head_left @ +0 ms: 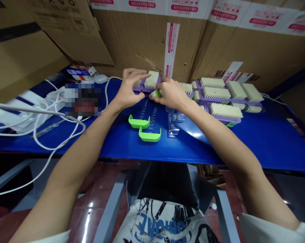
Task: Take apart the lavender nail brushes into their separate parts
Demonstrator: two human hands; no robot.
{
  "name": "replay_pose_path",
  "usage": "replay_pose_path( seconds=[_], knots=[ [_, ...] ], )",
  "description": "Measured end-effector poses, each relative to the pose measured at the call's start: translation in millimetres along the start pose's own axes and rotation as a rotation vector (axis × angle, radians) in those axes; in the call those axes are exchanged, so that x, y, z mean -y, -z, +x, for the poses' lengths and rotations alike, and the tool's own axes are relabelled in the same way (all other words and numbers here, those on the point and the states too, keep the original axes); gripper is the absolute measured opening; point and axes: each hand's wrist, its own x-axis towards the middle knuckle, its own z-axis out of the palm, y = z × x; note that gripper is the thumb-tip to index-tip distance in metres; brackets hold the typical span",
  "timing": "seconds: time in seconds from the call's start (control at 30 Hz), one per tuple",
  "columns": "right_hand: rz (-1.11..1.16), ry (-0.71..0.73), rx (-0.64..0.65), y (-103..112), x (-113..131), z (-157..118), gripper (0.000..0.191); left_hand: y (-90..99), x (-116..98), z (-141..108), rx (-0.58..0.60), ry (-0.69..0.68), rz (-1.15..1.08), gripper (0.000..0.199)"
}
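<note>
My left hand [132, 84] is closed around a purple-backed brush [151, 80], fingers over the top and thumb at its near edge. The cream bristles face up. My right hand [174, 91] is closed at the brush's right side, on a small cream cylinder with a green end [155, 94]; its fingertips are partly hidden. On the table in front of my hands lie two bright green curved clips [139, 122] and two thin metal springs [152, 119]. Close below my right hand are clear plastic parts [173, 125].
Several more purple brushes [225, 110] with cream bristles sit bristles-up on the blue table [193, 148] at the right. White cables [58, 145] tangle across the left side and hang over the edge. Large cardboard boxes [142, 40] wall off the back.
</note>
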Motion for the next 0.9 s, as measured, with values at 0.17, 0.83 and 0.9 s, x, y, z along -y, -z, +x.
replay_pose_path(
  seconds=[0.17, 0.83, 0.9],
  knots=[
    [0.053, -0.002, 0.020, -1.6, -4.7, 13.6, 0.037, -12.2, -25.3, 0.0, 0.123, 0.030, -0.207, 0.078],
    [0.045, 0.081, 0.067, -6.1, -19.7, 10.7, 0.037, -28.6, -14.3, -1.4, 0.012, 0.065, -0.180, 0.052],
    [0.053, 0.083, 0.081, -5.9, -20.3, 9.8, 0.040, -29.2, -12.4, -1.9, 0.006, 0.036, -0.169, 0.053]
  ],
)
